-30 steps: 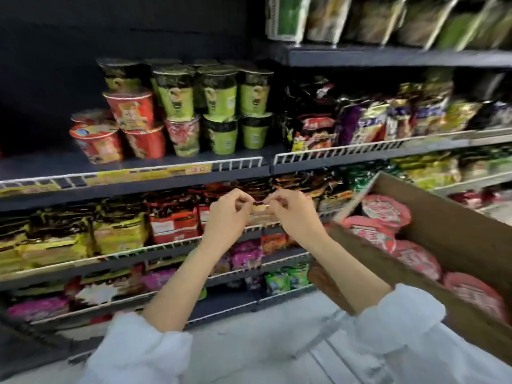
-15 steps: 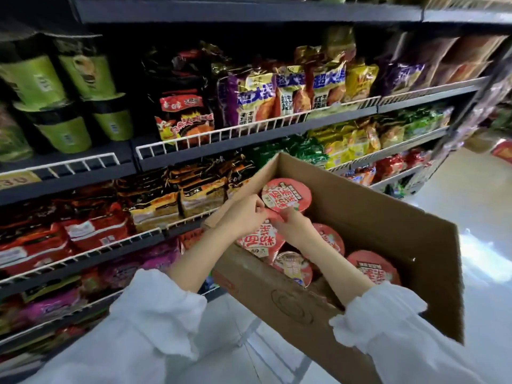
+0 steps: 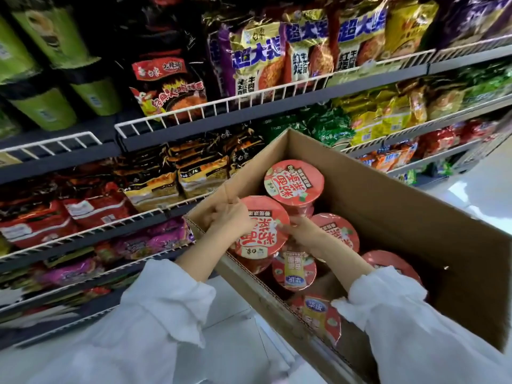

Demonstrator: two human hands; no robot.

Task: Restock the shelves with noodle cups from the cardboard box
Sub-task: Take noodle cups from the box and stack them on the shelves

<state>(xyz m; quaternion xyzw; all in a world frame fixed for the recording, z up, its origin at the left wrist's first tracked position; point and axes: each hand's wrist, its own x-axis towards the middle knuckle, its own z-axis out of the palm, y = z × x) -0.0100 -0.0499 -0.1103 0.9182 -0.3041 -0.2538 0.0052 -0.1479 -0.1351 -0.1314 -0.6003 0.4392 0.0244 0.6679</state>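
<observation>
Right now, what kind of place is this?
Most likely a shop's instant-noodle aisle: wire-fronted shelves packed with noodle packets, green cups, and a cardboard box of red noodle cups being unpacked.

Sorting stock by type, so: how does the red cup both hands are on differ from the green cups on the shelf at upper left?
The held red noodle cup is wide and squat; the green noodle cups are taller and narrower. The red one sits in the cardboard box, gripped by the left hand and right hand; the green ones stand stacked, untouched. Its lid is red; theirs are dark.
</observation>
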